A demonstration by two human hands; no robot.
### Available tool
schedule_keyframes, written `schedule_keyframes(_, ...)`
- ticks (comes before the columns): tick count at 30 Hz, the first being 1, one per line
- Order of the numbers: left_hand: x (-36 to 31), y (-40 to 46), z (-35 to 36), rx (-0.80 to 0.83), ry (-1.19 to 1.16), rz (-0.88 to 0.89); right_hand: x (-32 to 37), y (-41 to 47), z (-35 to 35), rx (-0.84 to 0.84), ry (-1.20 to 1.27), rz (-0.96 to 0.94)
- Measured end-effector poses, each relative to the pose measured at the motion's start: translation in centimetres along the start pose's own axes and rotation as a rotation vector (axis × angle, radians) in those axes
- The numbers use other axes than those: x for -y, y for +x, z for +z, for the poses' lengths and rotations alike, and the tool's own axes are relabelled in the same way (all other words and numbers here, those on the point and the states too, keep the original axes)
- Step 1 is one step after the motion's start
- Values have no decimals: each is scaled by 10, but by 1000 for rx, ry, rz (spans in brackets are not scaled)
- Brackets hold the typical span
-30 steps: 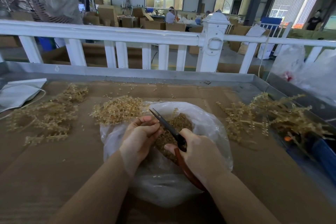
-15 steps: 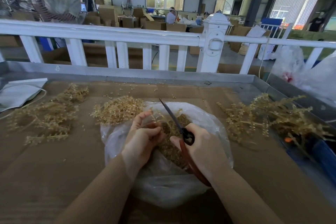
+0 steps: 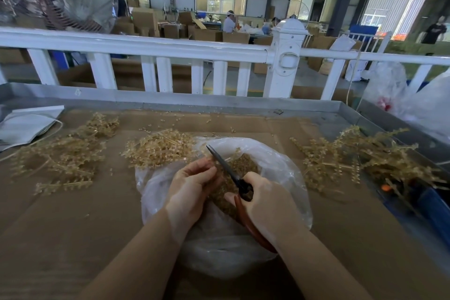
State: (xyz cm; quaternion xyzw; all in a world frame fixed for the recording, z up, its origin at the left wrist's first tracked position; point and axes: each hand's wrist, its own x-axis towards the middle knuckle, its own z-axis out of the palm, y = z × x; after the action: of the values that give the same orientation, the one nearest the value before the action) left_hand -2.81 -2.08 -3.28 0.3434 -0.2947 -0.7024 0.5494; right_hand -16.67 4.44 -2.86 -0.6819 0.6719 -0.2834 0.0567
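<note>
Right hand grips the red-handled scissors, blades together, tip pointing away and left over the open plastic bag on the cardboard-covered counter. Left hand is curled against the blade; what it holds is indiscernible. The bag holds tan cut pieces. Sprigs flank it: left pile, middle pile, right pile.

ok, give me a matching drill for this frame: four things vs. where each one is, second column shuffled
1 scissors
2 bag
3 mask
4 rail

A white, behind the table
B far left on the table
C gripped by the right hand
D clear, under the left hand

Pairs: 1-C, 2-D, 3-B, 4-A
</note>
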Motion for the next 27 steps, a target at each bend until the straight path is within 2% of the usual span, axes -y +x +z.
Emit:
schedule_keyframes(4, -2, -2, 1, -10, -34, 9, 0, -1, 2, -24, -49, -18)
schedule_keyframes(10, -2, -2, 7, -112, 9, 49, -1, -3, 2, -40, -10, -16)
schedule_keyframes(15, -6, -1, 8, -150, -77, 26, 0, 0, -4, -50, 119, 6)
schedule_keyframes(21, -6, -2, 6, -97, -93, 10, 4, -1, -8, -20, 129, -17)
schedule_keyframes(27, -2, 0, 4, -66, -87, 24, 5, -4, -6, -15, -29, -71)
